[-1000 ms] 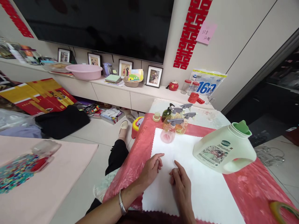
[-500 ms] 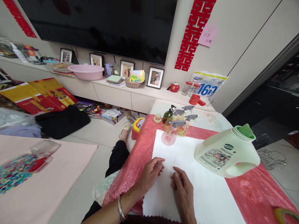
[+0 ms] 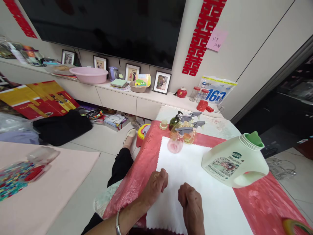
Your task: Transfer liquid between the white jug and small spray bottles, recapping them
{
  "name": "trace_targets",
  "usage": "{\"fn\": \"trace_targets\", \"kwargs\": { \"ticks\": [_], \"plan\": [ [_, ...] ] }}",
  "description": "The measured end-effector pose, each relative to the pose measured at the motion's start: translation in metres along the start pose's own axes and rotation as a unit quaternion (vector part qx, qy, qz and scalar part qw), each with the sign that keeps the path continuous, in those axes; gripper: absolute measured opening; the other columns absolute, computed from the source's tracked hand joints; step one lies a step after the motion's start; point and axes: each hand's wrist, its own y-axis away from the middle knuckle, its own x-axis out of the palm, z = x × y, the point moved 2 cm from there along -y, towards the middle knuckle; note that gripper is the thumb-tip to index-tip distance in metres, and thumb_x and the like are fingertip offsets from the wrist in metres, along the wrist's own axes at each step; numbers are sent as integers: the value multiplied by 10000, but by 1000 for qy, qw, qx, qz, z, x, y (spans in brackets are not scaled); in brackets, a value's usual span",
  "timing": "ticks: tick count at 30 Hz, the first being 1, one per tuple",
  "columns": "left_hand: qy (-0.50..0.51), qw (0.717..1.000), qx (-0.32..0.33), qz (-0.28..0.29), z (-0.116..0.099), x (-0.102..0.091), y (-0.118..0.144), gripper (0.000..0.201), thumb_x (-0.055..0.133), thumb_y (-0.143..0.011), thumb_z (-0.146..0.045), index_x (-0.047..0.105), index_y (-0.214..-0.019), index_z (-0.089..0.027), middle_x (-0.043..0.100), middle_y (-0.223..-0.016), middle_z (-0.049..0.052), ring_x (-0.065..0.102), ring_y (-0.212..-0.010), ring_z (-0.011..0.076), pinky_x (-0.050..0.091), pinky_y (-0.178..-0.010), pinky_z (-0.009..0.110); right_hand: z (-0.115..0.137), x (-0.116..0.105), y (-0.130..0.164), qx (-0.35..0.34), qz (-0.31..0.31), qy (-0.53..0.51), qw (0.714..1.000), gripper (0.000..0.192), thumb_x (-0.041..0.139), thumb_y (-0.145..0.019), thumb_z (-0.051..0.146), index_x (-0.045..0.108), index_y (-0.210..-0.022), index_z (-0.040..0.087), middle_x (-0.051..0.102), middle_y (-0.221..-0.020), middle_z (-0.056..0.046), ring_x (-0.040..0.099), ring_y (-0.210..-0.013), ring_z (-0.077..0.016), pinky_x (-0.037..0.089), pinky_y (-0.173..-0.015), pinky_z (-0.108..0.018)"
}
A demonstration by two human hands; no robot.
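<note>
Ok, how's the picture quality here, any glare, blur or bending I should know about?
Head view: even indoor light with soft shadows under the left hand and right hand on the white cloth. Faint reflections show on the dark screen. The wide lens bends the wall lines and stretches the edges. The bead-filled bag at the left edge is smeared, while the detergent jug stays sharp.

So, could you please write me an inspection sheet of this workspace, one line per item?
Surface: red table cover with a white cloth spread on it.
Job's things: white detergent jug lying on its side; pink spray bottle among other spray bottles.
Clutter: tape roll at the table's corner.
Grippers: left hand and right hand rest curled on the cloth, holding nothing.
Cables: nothing seen.
Surroundings: television, pink basin, framed photos on a low shelf.
</note>
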Motion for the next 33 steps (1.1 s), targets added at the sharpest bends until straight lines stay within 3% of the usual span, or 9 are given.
{"fn": "trace_targets", "kwargs": {
  "ticks": [5,12,33],
  "plan": [
    [-46,993,-88,-65,7,3,-6,740,202,-849,-893,277,-498,-247,268,-490,-48,280,-502,127,254,-582,335,-16,10,-8,80,-46,7,996,714,457,-901,826,219,-648,202,179,-589,42,187,-535,-67,177,-489,-224],
    [-61,992,-91,-70,19,5,-11,710,198,-864,-865,281,-519,-250,274,-494,-51,294,-515,132,255,-590,336,-25,13,-12,135,-78,37,987,734,425,-838,893,210,-678,210,206,-595,39,196,-551,-71,172,-494,-233],
    [-71,993,-79,-52,17,4,-7,703,198,-863,-847,299,-500,-253,301,-486,-42,336,-508,136,305,-593,335,-24,10,-10,130,-65,67,987,743,404,-843,900,193,-675,208,189,-603,33,186,-567,-80,180,-497,-236]
  ]
}}
